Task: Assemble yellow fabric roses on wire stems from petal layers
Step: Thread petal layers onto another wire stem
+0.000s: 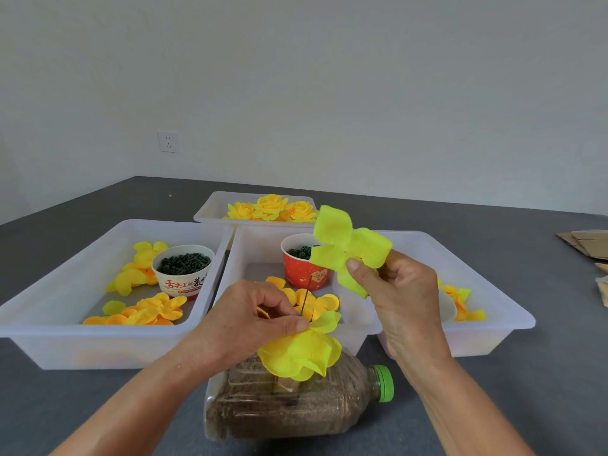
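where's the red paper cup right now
In the head view the red paper cup stands in the middle white tray, at its far right, just behind the petal layer pinched by the right hand.

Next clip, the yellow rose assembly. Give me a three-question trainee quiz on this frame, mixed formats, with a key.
1. True or false: the right hand pinches a loose four-lobed petal layer above the trays.
2. Which hand has its grip on the partly built rose with the wire stem sticking up? A) left B) right
3. Fill in: the finished roses lie in the ____ tray.

Key: 1 true; 2 A, the left hand; 3 far (back).
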